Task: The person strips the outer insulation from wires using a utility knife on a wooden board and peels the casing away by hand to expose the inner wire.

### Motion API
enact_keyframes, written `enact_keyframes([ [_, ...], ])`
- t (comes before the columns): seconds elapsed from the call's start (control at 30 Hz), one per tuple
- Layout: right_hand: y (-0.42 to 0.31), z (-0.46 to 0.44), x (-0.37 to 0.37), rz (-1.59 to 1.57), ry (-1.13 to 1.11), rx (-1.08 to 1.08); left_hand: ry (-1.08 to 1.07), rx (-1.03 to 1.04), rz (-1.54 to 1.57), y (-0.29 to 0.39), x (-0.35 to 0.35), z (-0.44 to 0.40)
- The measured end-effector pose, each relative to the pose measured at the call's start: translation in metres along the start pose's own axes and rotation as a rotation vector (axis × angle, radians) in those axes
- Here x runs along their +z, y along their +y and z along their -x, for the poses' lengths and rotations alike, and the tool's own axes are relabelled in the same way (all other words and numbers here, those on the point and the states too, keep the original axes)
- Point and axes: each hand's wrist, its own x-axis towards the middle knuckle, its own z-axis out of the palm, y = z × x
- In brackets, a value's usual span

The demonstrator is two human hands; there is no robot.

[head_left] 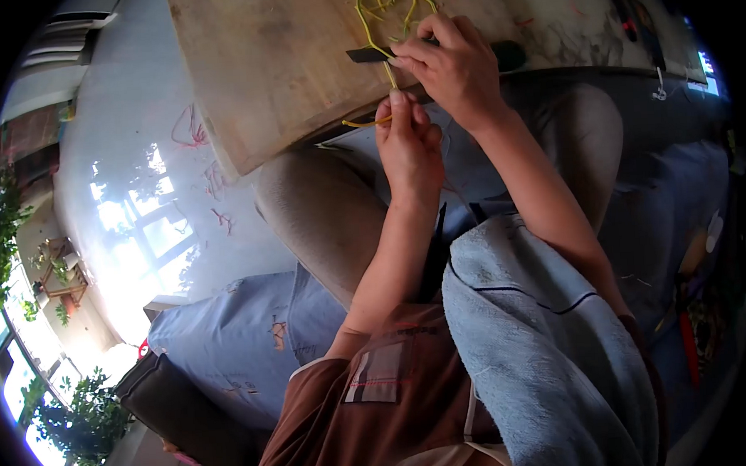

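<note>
My left hand (407, 144) is closed, thumb and fingers pinching a thin yellow wire (390, 76) near the board's front edge. A short yellow end sticks out to the left of that hand. Just above it, my right hand (457, 69) is closed around what looks like a knife. Its dark flat blade (368, 56) points left, and a dark green handle end (511, 55) shows right of the hand. The wire crosses at the blade, close to the right thumb. More bent yellow wire (409, 6) lies on the board beyond. My right fingers hide most of the handle.
The wooden board (257, 63) spans above my knees. Dark tools with red parts (629, 28) lie at its right. Red scraps (190, 131) lie on the shiny floor at left. A light blue towel (527, 326) hangs over my front; blue cloth (236, 339) covers the seat.
</note>
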Motion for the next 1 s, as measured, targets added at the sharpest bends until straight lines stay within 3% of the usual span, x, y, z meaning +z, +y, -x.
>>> enact_keyframes([
  [0.43, 0.005, -0.008, -0.016, -0.081, -0.073, -0.001, 0.007, -0.021, 0.049, 0.002, 0.001, 0.0],
  [0.77, -0.001, -0.04, 0.021, -0.047, 0.041, 0.045, 0.023, -0.056, 0.086, 0.003, 0.002, -0.001],
  [1.0, 0.005, -0.023, 0.005, -0.112, -0.066, 0.089, -0.018, -0.043, 0.12, 0.003, -0.001, -0.002],
])
